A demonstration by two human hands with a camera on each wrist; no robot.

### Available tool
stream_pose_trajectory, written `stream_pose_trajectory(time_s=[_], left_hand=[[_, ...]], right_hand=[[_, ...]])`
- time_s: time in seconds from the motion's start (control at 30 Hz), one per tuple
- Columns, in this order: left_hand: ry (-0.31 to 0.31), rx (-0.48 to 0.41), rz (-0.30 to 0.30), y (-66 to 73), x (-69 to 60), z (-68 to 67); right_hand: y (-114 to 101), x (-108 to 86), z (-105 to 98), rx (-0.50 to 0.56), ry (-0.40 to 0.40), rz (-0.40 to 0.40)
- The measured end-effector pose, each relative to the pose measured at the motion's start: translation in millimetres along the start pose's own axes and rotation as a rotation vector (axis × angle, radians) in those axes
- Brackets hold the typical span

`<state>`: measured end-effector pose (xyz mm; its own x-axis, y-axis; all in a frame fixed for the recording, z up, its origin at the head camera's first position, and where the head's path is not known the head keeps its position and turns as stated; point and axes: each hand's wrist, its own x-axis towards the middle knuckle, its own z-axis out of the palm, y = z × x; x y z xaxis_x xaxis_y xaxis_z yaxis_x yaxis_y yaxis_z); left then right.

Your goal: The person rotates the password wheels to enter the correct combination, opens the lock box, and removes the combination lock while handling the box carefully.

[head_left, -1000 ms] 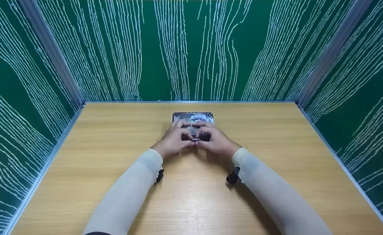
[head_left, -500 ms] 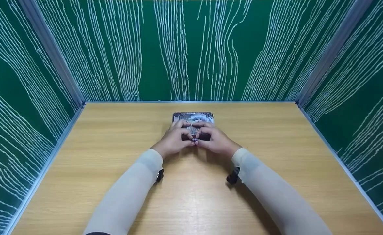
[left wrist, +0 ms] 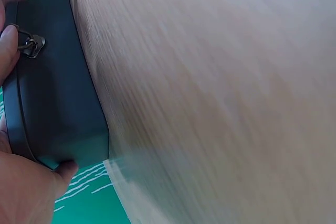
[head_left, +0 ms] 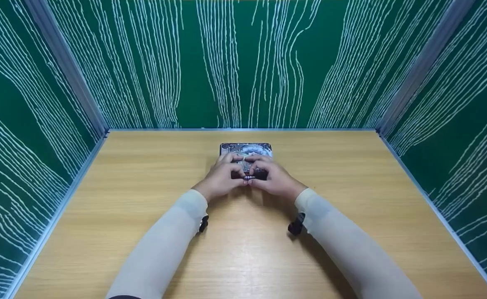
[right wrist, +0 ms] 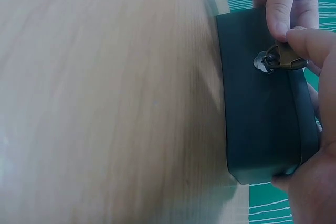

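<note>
One dark box [right wrist: 262, 114]: it rests on the table, around the middle of its width and toward the far edge, between both hands; I see its front with a thin seam below the lid.
Lid [head_left: 247, 148]: it lies down on the box, and its top carries a printed picture with pale swirling shapes.
Metal clasp [right wrist: 286, 59]: it sits at the front of the box, bronze in colour, with a ring; I cannot tell if it is fastened.
Left hand [head_left: 222, 174]: it grasps its end of the box, its thumb at the clasp.
Right hand [head_left: 278, 176]: it grasps the opposite end, and its thumb also touches the clasp, very near the other thumb.
Sleeves [head_left: 160, 245]: they are pale and cover both forearms; a small black device [head_left: 296, 224] is by each wrist.
Table [head_left: 243, 249]: I see light wood with fine grain.
Walls [head_left: 189, 62]: they are green with wavy white lines, and grey posts [head_left: 67, 62] stand at the corners.
</note>
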<state>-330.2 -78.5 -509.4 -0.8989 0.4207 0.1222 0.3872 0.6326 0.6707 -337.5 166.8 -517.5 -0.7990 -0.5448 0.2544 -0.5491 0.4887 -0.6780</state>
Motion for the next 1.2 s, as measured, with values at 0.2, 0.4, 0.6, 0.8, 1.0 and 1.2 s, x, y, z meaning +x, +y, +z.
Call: stream_pose_trajectory(time_s=[0.2,0.4,0.6,0.8,1.0,1.2], left_hand=[[-0.001,0.003,-0.010,-1.0,0.6,0.1],[0.002,0.004,-0.007,-2.3,1.4,0.5],[0.004,-0.029,0.022,-12.6,5.5,4.0],[0.002,-0.023,0.004,-0.9,-1.0,-0.4],[0.007,0.001,-0.007,-0.9,-0.7,0.4],[0.005,0.005,-0.011,-0.7,-0.7,0.1]], right_hand=[[-1.6,0.0,0.6,-0.009,-0.006,0.030],[-1.2,-0.4,-0.1,-0.010,-0.010,0.037],[-0.7,-0.8,-0.4,-0.005,-0.009,0.031],[-2.0,-0.7,0.4,0.015,-0.003,0.017],[-3.6,-0.6,0.7,0.027,0.004,0.014],[-2.7,0.0,0.2,0.024,-0.004,0.026]])
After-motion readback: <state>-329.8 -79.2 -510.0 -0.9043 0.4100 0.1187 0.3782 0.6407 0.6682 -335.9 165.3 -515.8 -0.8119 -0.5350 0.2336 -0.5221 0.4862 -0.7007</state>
